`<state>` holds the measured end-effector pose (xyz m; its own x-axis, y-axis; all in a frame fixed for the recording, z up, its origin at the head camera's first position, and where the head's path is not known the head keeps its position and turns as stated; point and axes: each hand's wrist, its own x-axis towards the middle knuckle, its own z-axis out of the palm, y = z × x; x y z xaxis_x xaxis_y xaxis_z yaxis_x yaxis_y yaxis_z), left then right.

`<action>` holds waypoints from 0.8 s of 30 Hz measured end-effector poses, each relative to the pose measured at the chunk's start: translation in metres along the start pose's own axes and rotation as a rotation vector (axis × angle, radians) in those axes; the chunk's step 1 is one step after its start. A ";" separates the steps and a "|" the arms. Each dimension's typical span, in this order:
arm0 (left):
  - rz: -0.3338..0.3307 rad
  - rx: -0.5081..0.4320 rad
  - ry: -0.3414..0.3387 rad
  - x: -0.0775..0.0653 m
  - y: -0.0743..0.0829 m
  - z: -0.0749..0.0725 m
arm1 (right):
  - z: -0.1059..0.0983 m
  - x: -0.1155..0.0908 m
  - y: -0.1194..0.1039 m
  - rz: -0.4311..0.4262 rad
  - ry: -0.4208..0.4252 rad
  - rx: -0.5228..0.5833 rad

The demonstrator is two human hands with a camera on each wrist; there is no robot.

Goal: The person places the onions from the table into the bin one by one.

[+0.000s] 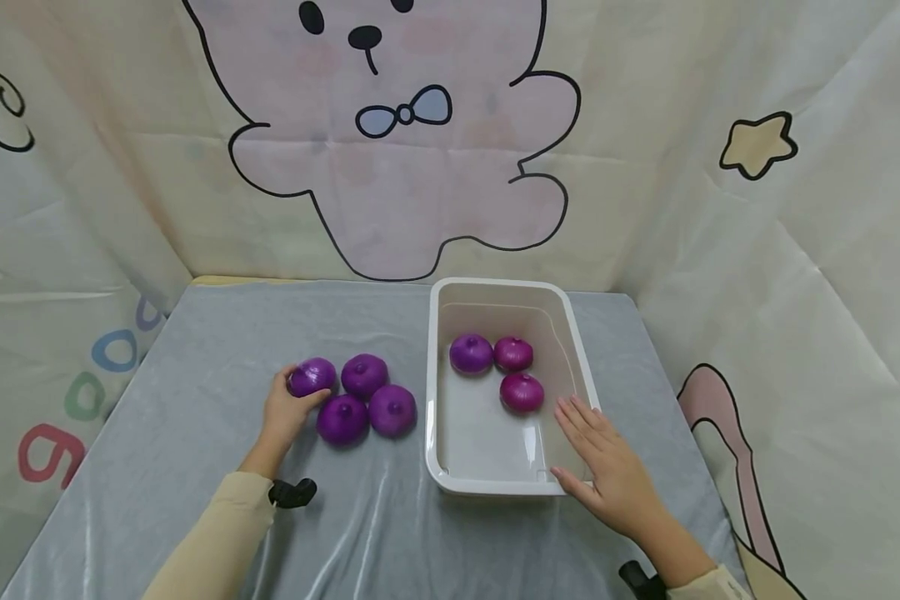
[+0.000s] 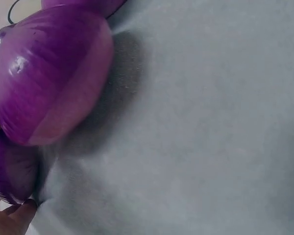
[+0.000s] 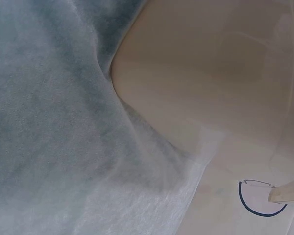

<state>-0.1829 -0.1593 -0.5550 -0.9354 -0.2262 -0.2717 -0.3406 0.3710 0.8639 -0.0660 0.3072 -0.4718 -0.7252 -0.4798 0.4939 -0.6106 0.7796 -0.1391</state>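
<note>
My left hand point(image 1: 285, 415) grips a shiny purple onion point(image 1: 311, 377), fingers on its far left side and thumb at its near right. Three more onions stand grouped beside it: one at the back point(image 1: 364, 375), one in front point(image 1: 343, 419) and one at the right point(image 1: 392, 410). In the left wrist view, fingertips point(image 2: 22, 215) press on the held onion point(image 2: 14, 169) at the lower left, behind a nearer onion point(image 2: 54, 78). My right hand point(image 1: 611, 471), fingers straight, lies over the right rim of a white plastic basin point(image 1: 438, 392). Inside the basin are three onions point(image 1: 522, 392).
A grey-blue cloth point(image 1: 390, 533) covers the table, wrinkled near the front. Printed curtains point(image 1: 795, 275) hang behind and at both sides. In the right wrist view the basin's outer wall point(image 3: 196, 88) stands against the cloth.
</note>
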 end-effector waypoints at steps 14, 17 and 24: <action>0.178 -0.125 0.010 -0.020 0.083 0.006 | 0.000 0.002 0.000 -0.009 0.036 0.018; 0.271 -0.130 -0.009 -0.032 0.112 0.013 | 0.000 0.002 0.000 -0.011 0.038 0.020; 0.465 -0.132 -0.076 -0.054 0.159 0.034 | 0.001 0.002 0.000 -0.014 0.040 0.014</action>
<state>-0.1895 -0.0570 -0.4174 -0.9915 0.0052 0.1299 0.1255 0.2989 0.9460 -0.0675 0.3060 -0.4715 -0.7030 -0.4741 0.5301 -0.6255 0.7669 -0.1435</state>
